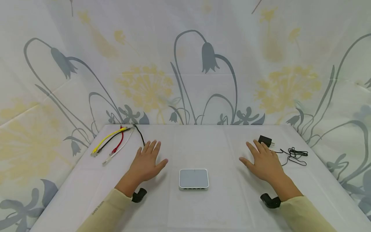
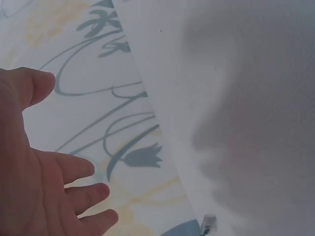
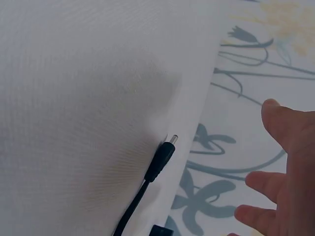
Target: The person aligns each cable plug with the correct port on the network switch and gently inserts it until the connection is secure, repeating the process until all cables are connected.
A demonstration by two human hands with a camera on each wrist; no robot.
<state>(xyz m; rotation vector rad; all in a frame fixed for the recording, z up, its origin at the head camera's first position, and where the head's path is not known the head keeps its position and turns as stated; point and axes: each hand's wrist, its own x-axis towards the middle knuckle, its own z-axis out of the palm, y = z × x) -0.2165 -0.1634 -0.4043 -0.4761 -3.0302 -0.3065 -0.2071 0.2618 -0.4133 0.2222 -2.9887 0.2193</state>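
My left hand (image 1: 147, 163) is held over the left half of the white table, fingers spread and holding nothing. Just beyond its fingertips runs a black network cable (image 1: 140, 132); a clear connector (image 2: 208, 223) shows at the bottom of the left wrist view. On the right, my other hand (image 1: 264, 162) is likewise spread and bare, its fingertips overlapping a black power adapter (image 1: 265, 141) in the head view. The adapter's barrel plug (image 3: 161, 160) lies on the cloth in the right wrist view. Between the hands sits a small white-and-grey network switch (image 1: 194, 179), its row of ports facing me.
At the far left lie yellow (image 1: 108, 138), red (image 1: 118, 144) and white (image 1: 119, 149) network cables, with another black one among them. The adapter's bundled black cord (image 1: 297, 154) lies at the right. A flower-patterned curtain (image 1: 191, 80) rises behind the table's back edge.
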